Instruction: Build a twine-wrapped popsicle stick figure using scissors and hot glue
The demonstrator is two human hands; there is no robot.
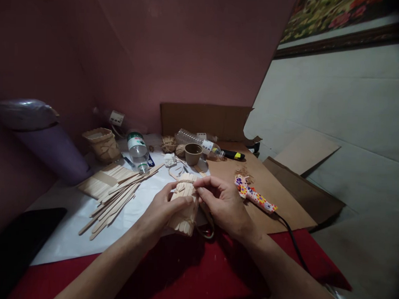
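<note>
My left hand (160,209) wraps round a small container clad in wooden craft sticks (184,210), held lying on its side above the red cloth. My right hand (224,202) rests on its upper right side, fingertips pinched at the top of the sticks; a thin cord loop hangs below the container. Loose wooden craft sticks (114,199) lie in a fan on the white sheet just left of my hands. A glue gun (255,196) with a colourful dotted cover lies on brown cardboard to the right, its black cable running toward me.
Behind my hands stand a small brown cup (193,153), a ball of twine (168,144), two plastic bottles lying down (137,149), a woven basket (102,144) and a yellow-black utility knife (233,155). Cardboard sheets (303,188) lie right. A dark phone (23,235) sits left.
</note>
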